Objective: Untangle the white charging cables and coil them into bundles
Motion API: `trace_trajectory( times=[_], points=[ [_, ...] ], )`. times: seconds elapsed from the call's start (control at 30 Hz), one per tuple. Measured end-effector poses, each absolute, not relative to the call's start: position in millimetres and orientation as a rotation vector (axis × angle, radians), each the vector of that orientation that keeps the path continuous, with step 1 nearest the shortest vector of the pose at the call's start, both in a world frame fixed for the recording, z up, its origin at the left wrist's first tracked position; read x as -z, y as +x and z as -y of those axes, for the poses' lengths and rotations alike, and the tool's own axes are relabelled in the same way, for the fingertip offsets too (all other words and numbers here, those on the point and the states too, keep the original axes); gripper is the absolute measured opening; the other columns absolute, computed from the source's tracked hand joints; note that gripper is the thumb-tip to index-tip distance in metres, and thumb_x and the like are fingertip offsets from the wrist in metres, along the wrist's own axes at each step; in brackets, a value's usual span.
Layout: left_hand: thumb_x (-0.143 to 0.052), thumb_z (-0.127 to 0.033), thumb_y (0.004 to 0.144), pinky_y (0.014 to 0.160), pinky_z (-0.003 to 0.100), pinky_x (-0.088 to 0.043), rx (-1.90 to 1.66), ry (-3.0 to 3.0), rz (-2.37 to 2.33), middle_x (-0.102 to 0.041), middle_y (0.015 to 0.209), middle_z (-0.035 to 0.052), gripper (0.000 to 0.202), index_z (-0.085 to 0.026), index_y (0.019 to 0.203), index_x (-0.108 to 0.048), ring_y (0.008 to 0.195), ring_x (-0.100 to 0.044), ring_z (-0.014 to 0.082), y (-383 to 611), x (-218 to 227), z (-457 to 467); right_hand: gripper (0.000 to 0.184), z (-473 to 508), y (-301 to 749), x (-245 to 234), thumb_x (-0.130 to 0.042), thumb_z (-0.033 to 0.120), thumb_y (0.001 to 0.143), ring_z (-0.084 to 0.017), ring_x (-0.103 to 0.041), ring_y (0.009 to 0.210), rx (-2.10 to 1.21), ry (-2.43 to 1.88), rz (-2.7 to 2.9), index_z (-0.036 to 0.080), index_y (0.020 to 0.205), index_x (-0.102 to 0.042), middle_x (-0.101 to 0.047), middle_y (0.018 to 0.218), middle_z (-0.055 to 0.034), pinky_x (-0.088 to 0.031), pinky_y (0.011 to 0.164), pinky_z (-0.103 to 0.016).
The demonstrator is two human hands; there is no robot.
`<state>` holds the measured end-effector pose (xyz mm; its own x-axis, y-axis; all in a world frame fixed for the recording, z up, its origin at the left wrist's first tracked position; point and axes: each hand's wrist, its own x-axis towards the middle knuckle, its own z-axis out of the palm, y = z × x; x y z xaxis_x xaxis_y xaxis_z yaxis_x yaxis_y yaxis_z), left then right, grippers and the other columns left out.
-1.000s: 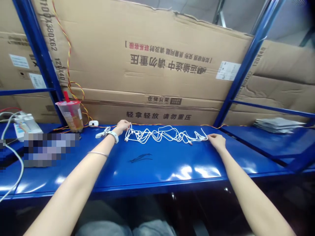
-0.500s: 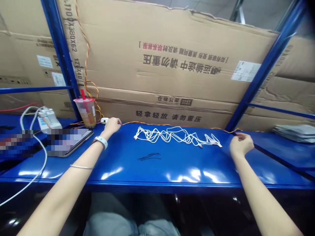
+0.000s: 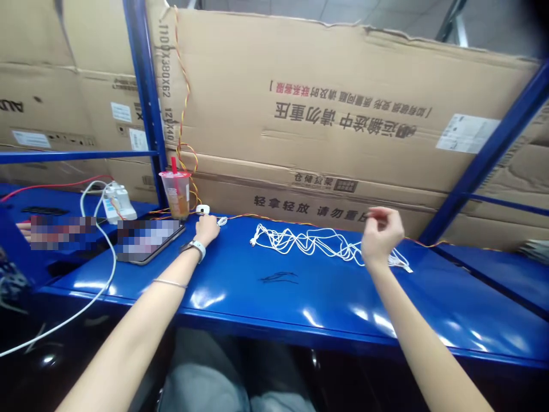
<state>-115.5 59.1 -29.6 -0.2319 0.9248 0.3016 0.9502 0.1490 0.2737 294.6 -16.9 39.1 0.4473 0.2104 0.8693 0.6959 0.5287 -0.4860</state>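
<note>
My left hand [image 3: 207, 229], with fingers closed, is at the back left of the blue shelf, beside a small white charger [image 3: 203, 209]. At its fingertips is a small looped bundle of white cable [image 3: 222, 221], which the fingers seem to grip; the contact is partly hidden. My right hand [image 3: 382, 233] hovers over the right part of a long zigzag of white cable [image 3: 315, 241], with loosely curled fingers and nothing visible in them. It hides a stretch of that cable. Several thin black ties [image 3: 278, 278] lie in front of the cable.
A drink cup with a red straw [image 3: 176, 191] stands at the back left, behind a tablet or phone [image 3: 148, 243]. A white power adapter [image 3: 119, 203] with a cord sits farther left. Cardboard [image 3: 300, 149] backs the shelf; blue posts [image 3: 146, 103] flank it. A blurred hand shows at far left.
My right hand has moved left, from beside the cable's right end to above it. My left hand has drawn back slightly, and the small cable bundle now shows beside it. The view has turned left.
</note>
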Motion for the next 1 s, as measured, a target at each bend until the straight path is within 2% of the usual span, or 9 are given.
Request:
trace_trajectory(
  times=[0.1,0.2,0.3,0.37,0.5,0.6,0.7,0.83,1.0],
  points=[
    [-0.047,-0.02,0.082,0.092,0.051,-0.037,0.622,-1.818,2.341,-0.052,0.128,0.0257,0.03,-0.009,0.105,-0.063,0.121,-0.044,0.0409,-113.0,32.7,-54.1,0.021,19.6,249.7,-47.0,-0.044,0.012,0.074,-0.016,-0.058,0.072,0.264,-0.912,1.228,0.016,0.085,-0.061,-0.06,0.078,-0.0029,-0.047,0.071,-0.03],
    [-0.043,-0.016,0.083,0.095,0.056,-0.033,0.649,-1.797,2.354,-0.055,0.124,0.0257,0.032,-0.008,0.11,-0.059,0.12,-0.046,0.0405,-109.5,32.2,-49.5,0.019,19.4,213.0,-49.0,-0.045,0.012,0.074,-0.015,-0.057,0.071,0.122,-0.837,1.343,0.017,0.085,-0.061,-0.06,0.078,-0.0029,-0.046,0.069,-0.028],
    [-0.042,-0.017,0.085,0.092,0.051,-0.037,0.759,-1.859,2.308,-0.064,0.108,0.0214,0.027,-0.01,0.107,-0.057,0.109,-0.055,0.0353,-103.4,23.9,-46.8,0.02,14.0,184.4,-40.3,-0.045,0.014,0.074,-0.016,-0.058,0.073,-0.055,-0.845,1.465,0.017,0.085,-0.061,-0.062,0.08,-0.0038,-0.046,0.068,-0.028],
    [-0.046,-0.021,0.085,0.086,0.043,-0.043,0.99,-1.948,2.213,-0.066,0.101,0.0183,0.021,-0.011,0.1,-0.057,0.101,-0.06,0.0308,-94.4,14.5,-43.8,0.018,8.0,170.0,-28.0,-0.048,0.018,0.074,-0.017,-0.058,0.073,-0.226,-0.897,1.563,0.017,0.085,-0.062,-0.064,0.081,-0.0045,-0.046,0.07,-0.029],
    [-0.06,-0.033,0.079,0.076,0.029,-0.048,1.405,-2.249,1.926,-0.069,0.089,0.0063,0.02,-0.016,0.089,-0.059,0.085,-0.064,0.0191,-55.6,-3.4,-27.5,0.023,-2.3,153.5,-1.3,-0.057,0.037,0.076,-0.02,-0.061,0.078,-0.631,-1.034,1.665,0.017,0.085,-0.065,-0.068,0.083,-0.0062,-0.047,0.074,-0.032],
    [-0.071,-0.034,0.068,0.066,0.027,-0.05,1.609,-2.661,1.623,-0.068,0.084,0.0024,0.026,-0.017,0.084,-0.06,0.072,-0.063,0.0159,-15.4,-7.8,-9.3,0.037,-4.1,154.1,6.9,-0.055,0.05,0.078,-0.02,-0.062,0.076,-0.823,-1.04,1.631,0.017,0.089,-0.065,-0.069,0.084,-0.0068,-0.047,0.068,-0.03],
    [-0.073,-0.033,0.065,0.056,0.025,-0.051,1.85,-2.862,1.587,-0.066,0.088,0.0029,0.031,-0.016,0.087,-0.058,0.066,-0.063,0.0141,16.6,-5.2,4.0,0.043,-2.7,163.9,4.2,-0.055,0.056,0.077,-0.02,-0.061,0.074,-0.791,-1.014,1.591,0.015,0.082,-0.064,-0.069,0.081,-0.0068,-0.046,0.064,-0.029],
    [-0.075,-0.031,0.064,0.056,0.025,-0.052,2.134,-2.781,1.661,-0.065,0.084,0.0028,0.032,-0.015,0.087,-0.058,0.062,-0.063,0.0124,30.1,0.3,8.3,0.042,-1.8,178.0,-1.6,-0.06,0.054,0.076,-0.021,-0.063,0.078,-0.798,-0.978,1.675,0.014,0.085,-0.066,-0.07,0.083,-0.0066,-0.047,0.069,-0.029],
    [-0.079,-0.033,0.062,0.059,0.025,-0.052,2.171,-2.809,1.542,-0.065,0.077,0.001,0.035,-0.016,0.085,-0.059,0.065,-0.063,0.0136,20.7,3.5,10.4,0.039,-2.1,182.9,-2.1,-0.062,0.052,0.077,-0.023,-0.064,0.075,-0.783,-0.964,1.818,0.014,0.079,-0.068,-0.071,0.079,-0.0069,-0.048,0.067,-0.03]
  ],
)
